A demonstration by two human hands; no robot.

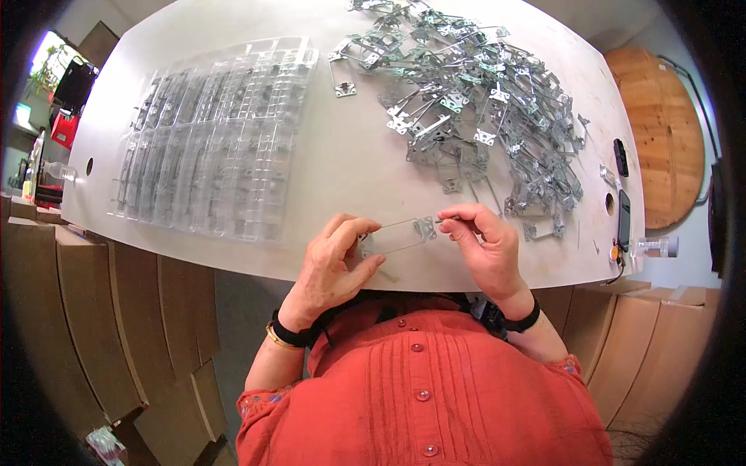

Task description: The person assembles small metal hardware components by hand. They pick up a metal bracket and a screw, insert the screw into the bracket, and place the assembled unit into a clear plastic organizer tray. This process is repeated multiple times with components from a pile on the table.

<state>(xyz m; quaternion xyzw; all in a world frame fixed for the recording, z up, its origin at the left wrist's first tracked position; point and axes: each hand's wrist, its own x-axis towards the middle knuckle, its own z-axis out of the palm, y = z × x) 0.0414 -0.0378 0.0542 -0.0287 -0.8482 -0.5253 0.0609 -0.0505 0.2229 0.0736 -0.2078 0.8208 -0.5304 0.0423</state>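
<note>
Near the table's front edge, my left hand (330, 260) is closed on one end of a metal bracket frame (425, 228). Two thin parallel rods run from that end to a small flat plate with holes at the right. My left thumb and fingers partly cover the left end plate. Just beside the right plate, my right hand (489, 247) pinches something small, thin and dark between thumb and forefinger; its kind is too small to make out. Beyond the hands, a large heap of similar metal bracket frames (497, 93) lies tangled on the table.
At the left of the white table (330, 155), a clear plastic compartment tray (291, 147) holds rows of metal parts. Along the right edge lie a dark phone-like object (624, 220), a black object (620, 158) and a clear bottle (657, 247). Cardboard boxes (85, 311) stand below.
</note>
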